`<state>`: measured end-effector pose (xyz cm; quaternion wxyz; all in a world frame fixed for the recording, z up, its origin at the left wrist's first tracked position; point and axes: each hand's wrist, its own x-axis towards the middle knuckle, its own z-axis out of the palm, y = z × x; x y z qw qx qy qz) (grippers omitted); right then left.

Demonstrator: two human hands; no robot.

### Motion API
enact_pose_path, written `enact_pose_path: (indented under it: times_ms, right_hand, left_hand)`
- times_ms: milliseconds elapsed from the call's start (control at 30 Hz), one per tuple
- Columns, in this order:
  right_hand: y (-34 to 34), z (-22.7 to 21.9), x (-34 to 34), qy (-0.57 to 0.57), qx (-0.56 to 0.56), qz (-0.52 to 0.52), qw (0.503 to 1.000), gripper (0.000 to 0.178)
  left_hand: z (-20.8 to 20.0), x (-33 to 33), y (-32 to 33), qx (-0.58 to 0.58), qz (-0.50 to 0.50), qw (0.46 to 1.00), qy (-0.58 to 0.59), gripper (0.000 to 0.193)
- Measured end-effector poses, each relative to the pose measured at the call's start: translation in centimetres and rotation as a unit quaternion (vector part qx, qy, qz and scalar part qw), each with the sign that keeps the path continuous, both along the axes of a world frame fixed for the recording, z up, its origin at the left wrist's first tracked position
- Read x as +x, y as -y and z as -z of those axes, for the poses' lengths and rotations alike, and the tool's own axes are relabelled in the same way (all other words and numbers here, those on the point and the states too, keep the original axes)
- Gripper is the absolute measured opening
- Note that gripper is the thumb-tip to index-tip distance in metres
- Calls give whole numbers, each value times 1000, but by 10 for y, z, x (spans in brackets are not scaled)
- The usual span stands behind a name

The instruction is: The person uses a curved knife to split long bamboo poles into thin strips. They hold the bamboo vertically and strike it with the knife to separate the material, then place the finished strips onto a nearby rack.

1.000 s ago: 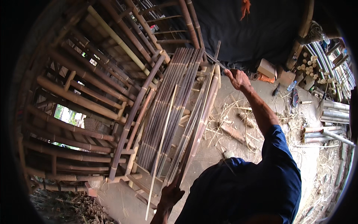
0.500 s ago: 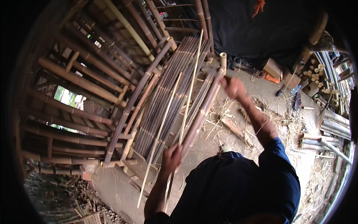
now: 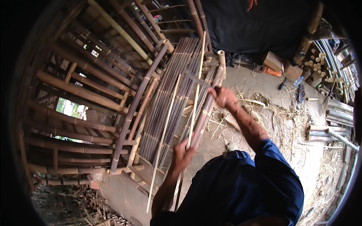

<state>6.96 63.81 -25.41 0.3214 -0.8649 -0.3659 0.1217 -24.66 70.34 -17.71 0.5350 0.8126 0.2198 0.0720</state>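
Note:
My left hand (image 3: 183, 153) is closed around a long pale bamboo strip (image 3: 197, 90) near its lower part. The strip slants up and away over the bamboo bench (image 3: 206, 113). In my right hand (image 3: 225, 98) is a knife, its grey blade (image 3: 196, 79) blurred and pointing left across the held strip; I cannot tell whether they touch. Dark narrow slats (image 3: 169, 81) make up the bench's seat. A second pale strip (image 3: 166, 132) lies loose across them, to the left of the held one.
Bamboo framework (image 3: 81, 88) stands along the left. Shavings (image 3: 279, 124) litter the floor at right, beside stacked bamboo poles (image 3: 341, 116). A cardboard box (image 3: 273, 62) and a plastic bottle (image 3: 298, 81) sit farther back, near a black sheet (image 3: 260, 30). Cut bamboo pieces (image 3: 94, 201) are piled lower left.
My right hand has come left and slightly down, bringing the knife blade over the strip. My left hand has shifted a little right and up the bench, still gripping the strip.

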Motion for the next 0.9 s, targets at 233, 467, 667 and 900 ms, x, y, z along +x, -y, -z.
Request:
enact_pose_path:
  times_ms: [233, 467, 667, 900]
  right_hand:
    - [25, 26, 123, 484, 107, 94, 864, 58]
    - [50, -60, 141, 238, 16, 74, 968, 63]
    - [79, -49, 235, 144, -3, 327, 934, 80]
    - [48, -10, 104, 38, 75, 120, 989, 64]
  left_hand:
    - [-8, -105, 32, -110, -25, 987, -117, 58]
    - [-16, -137, 33, -8, -5, 996, -87, 61]
    - [-8, -195, 43, -93, -12, 990, -108, 49]
    - [37, -82, 17, -28, -22, 992, -125, 40]
